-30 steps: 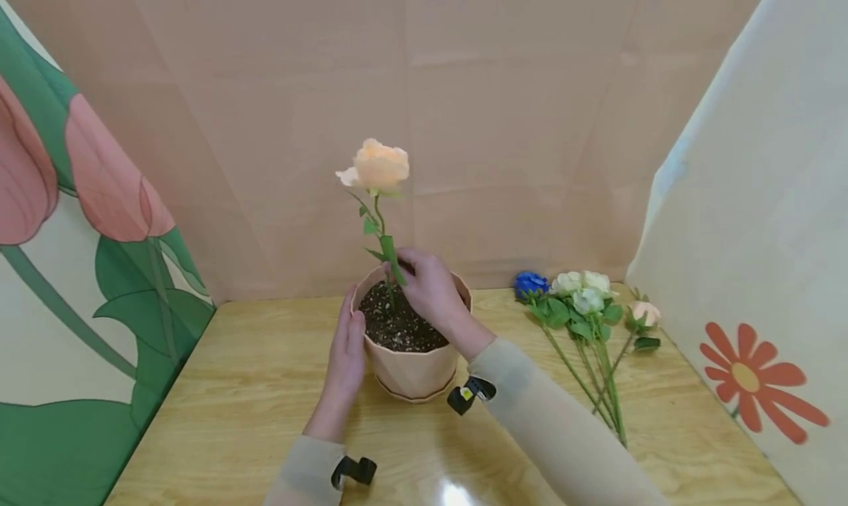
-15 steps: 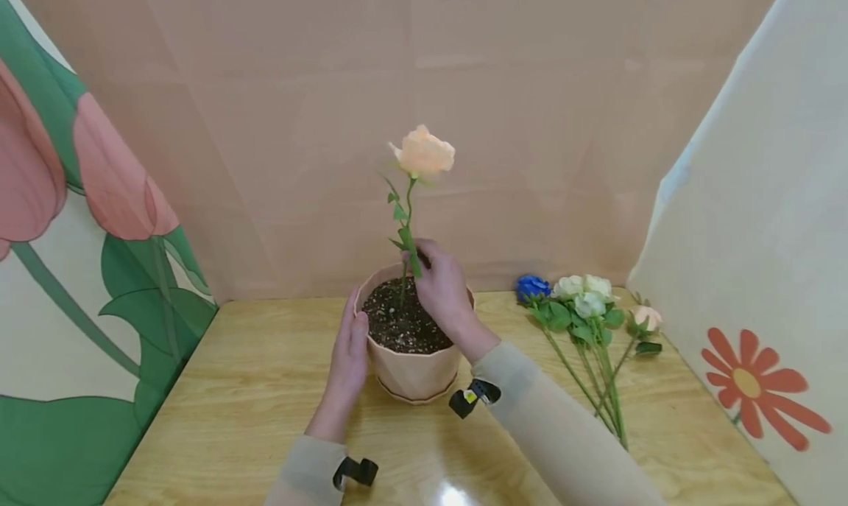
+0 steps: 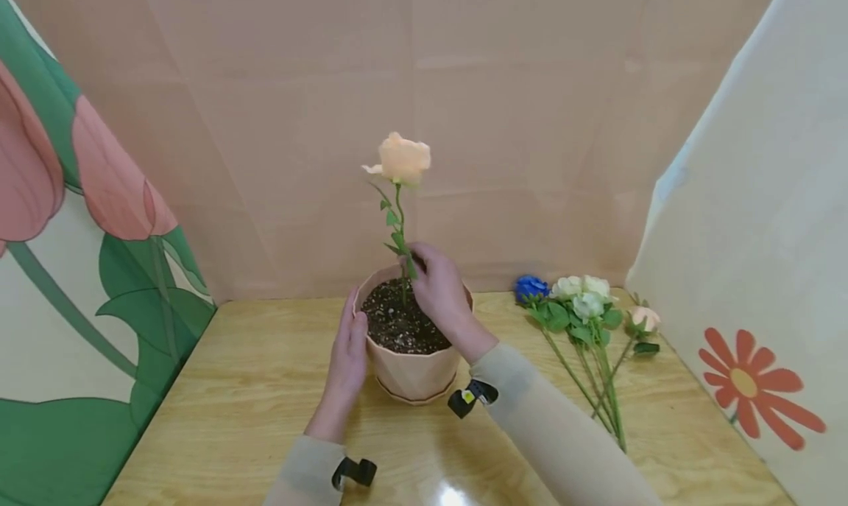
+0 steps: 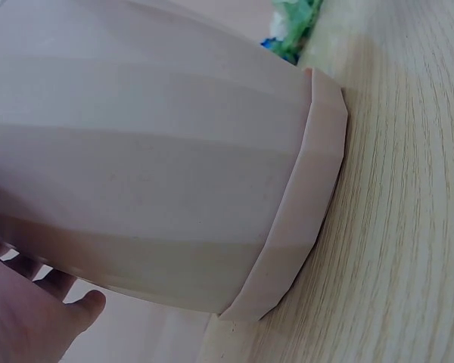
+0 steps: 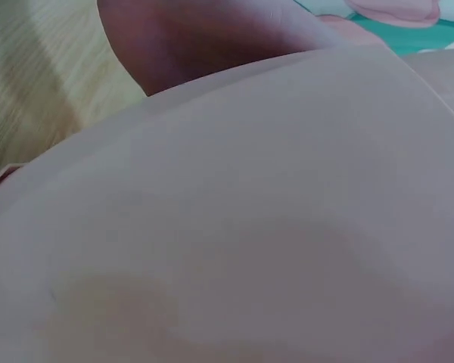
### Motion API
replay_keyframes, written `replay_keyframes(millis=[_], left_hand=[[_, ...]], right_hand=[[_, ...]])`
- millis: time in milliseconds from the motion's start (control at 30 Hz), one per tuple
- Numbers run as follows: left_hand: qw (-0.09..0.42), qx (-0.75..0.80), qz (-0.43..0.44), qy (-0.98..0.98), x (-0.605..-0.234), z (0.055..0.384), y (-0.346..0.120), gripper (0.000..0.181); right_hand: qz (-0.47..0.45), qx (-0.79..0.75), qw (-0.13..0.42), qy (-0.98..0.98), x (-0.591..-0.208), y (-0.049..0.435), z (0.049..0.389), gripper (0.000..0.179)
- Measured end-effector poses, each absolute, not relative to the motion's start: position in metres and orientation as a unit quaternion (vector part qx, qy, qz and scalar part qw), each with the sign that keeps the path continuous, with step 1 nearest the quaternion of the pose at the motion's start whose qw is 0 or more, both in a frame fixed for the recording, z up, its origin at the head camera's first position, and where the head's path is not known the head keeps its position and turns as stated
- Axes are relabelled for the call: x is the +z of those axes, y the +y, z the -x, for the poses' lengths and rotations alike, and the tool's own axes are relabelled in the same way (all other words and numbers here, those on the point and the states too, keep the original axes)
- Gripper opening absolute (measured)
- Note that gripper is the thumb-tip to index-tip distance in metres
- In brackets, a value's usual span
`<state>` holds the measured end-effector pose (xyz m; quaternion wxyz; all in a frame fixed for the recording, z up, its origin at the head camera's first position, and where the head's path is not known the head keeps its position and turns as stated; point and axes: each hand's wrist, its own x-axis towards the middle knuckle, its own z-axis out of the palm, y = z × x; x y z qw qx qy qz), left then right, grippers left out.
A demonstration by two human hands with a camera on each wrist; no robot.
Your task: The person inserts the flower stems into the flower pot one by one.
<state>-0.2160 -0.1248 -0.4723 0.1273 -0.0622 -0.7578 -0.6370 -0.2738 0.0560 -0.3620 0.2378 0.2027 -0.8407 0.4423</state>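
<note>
Sleeves (image 3: 556, 425) nearest, btm of frame, w/ black wrist cams (image 3: 359, 471); L hand (image 3: 347, 355), just left of ctr, rests fingers straight on side of pink pot (image 3: 412, 375), mid-frame on its saucer (image 4: 299, 204) & wood table (image 3: 252, 388); dark soil (image 3: 394, 325) inside; R hand (image 3: 440, 292), ctr, pinches stem of peach rose (image 3: 405, 160), nearly upright, bloom upper ctr; blue rose (image 3: 531, 288), white roses (image 3: 588, 306) & pale pink rose (image 3: 643, 318) lie at right; pink backdrop (image 3: 517, 86) behind, top of frame

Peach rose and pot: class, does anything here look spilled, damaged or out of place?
One small oddity: a petal on the peach rose juts out to the left, apart from the rest. The pot stands upright on its saucer, and no spill shows on the table.
</note>
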Motion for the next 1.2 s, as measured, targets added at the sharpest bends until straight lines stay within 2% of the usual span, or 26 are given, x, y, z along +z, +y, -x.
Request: replay_keyframes(millis=[233, 433, 667, 833, 1200], left_hand=[[0.126, -0.637, 0.059, -0.758, -0.4732, 0.2148, -0.1256, 0.057], [0.129, -0.637, 0.063, -0.757, -0.471, 0.2162, -0.1247, 0.057], [0.128, -0.641, 0.062, -0.755, -0.4714, 0.2162, -0.1233, 0.058], [0.127, -0.648, 0.056, -0.749, -0.4731, 0.2148, -0.1239, 0.059], [0.133, -0.652, 0.067, -0.744, -0.4725, 0.2158, -0.1237, 0.059]], right_hand=[[-0.194, 0.441, 0.186, -0.856, -0.3609, 0.0572, 0.2749, 0.014], [-0.193, 0.435, 0.186, -0.86, -0.359, 0.0581, 0.2746, 0.023], [-0.18, 0.452, 0.19, -0.853, -0.3631, 0.0597, 0.2755, 0.009], [-0.159, 0.475, 0.164, -0.85, -0.3662, 0.0593, 0.2747, 0.012], [-0.15, 0.475, 0.161, -0.852, -0.3648, 0.0591, 0.2703, 0.017]])
